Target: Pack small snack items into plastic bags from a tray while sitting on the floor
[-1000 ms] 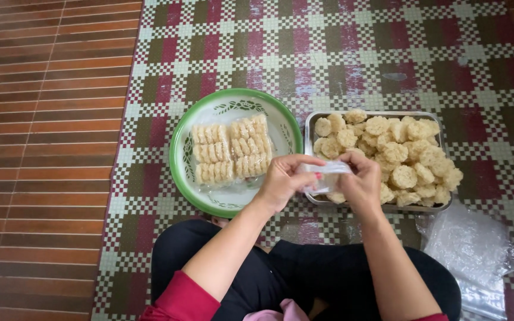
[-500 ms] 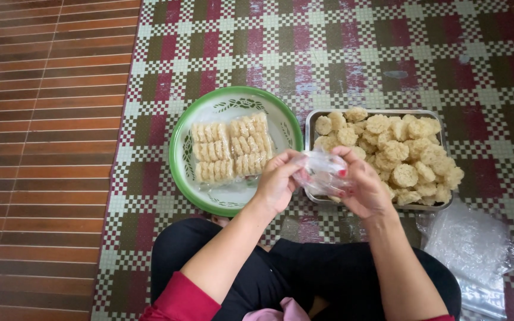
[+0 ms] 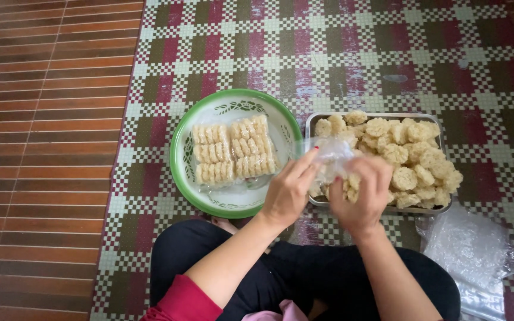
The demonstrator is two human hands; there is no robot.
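- Over the near left corner of the metal tray, both hands meet on a small clear plastic bag, held just above the checked mat.
- Left hand pinches the bag's left edge between thumb and fingertips; right hand is curled around its right side and lower part, fingers closed on the film. Whether anything already sits inside the bag is hard to tell through the crinkled plastic.
- Judging by its look, the bag is very light, limp and slippery; it probably needs a two-point pinch at the mouth edges to stay open, since it gives no stiffness of its own.
- Round pale crackers are heaped in the tray, touching one another. They look dry, light and brittle, so a loose hold by the rims seems safer than a squeeze.
- Left of the tray, nearly touching it, stands a green-rimmed plate holding two flat packs of crackers lying side by side in rows under clear wrap.
- Near the right knee, more clear bags lie in a crumpled pile on the mat, well apart from the hands.
- Brown tiled floor borders the mat on the left.
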